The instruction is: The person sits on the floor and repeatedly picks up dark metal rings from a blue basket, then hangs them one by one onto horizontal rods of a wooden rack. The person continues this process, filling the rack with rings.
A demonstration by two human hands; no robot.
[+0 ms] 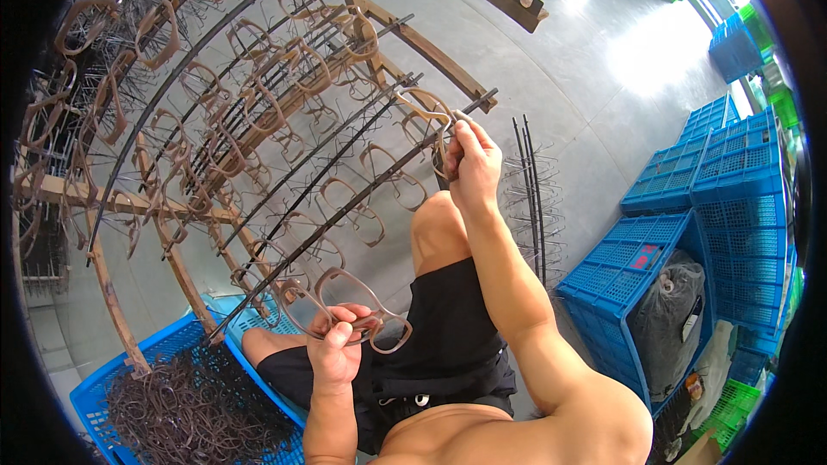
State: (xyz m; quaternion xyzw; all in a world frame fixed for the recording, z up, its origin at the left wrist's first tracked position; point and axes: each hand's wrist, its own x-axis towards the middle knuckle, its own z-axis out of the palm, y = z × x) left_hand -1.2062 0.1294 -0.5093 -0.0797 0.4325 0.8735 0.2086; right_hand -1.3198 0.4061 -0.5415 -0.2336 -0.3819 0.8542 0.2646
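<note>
My left hand (336, 352) grips several brown eyeglass frames (349, 278), bunched together above my lap. My right hand (477, 158) pinches one brown eyeglass frame (423, 102) beside the far end of a black rod (371, 190). Wire hooks stick out from that rod, and eyeglass frames (349, 206) hang along it. Whether the frame in my right hand touches a hook cannot be made out. The rod slants across a wooden rack (106, 300) in front of my knees.
More hook rods hung with eyeglass frames (226, 148) fill the rack. A blue plastic basket (90, 416) of loose dark brown pieces (187, 407) stands at lower left. Bare hook rods (533, 200) stand right of my knee. Blue crates (740, 219) are stacked at right; one holds a plastic bag (669, 329).
</note>
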